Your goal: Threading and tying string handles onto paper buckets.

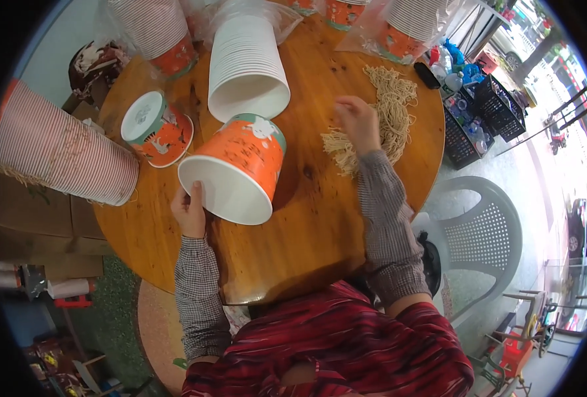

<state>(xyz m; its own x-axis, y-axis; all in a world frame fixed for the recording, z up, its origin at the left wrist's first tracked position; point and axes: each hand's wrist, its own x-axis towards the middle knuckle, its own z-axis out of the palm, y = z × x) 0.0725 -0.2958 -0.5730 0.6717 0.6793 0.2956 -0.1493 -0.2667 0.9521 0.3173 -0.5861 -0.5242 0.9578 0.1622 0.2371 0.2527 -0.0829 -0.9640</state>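
Note:
My left hand grips the rim of a large orange paper bucket, thumb at the inside of its mouth. The bucket lies tilted on its side, its white mouth facing me and its green-banded base pointing away. Off to the right, my right hand is raised by a loose pile of beige strings. Its fingers are bent together, and whether a string is between them is too small to tell. A nested stack of white paper buckets lies beyond the held one, open end toward me.
Left of the bucket stands an orange tub with a white lid. A long bucket stack with strings on it leans at the far left. Bagged stacks line the table's far side. A plastic chair and black crates stand right.

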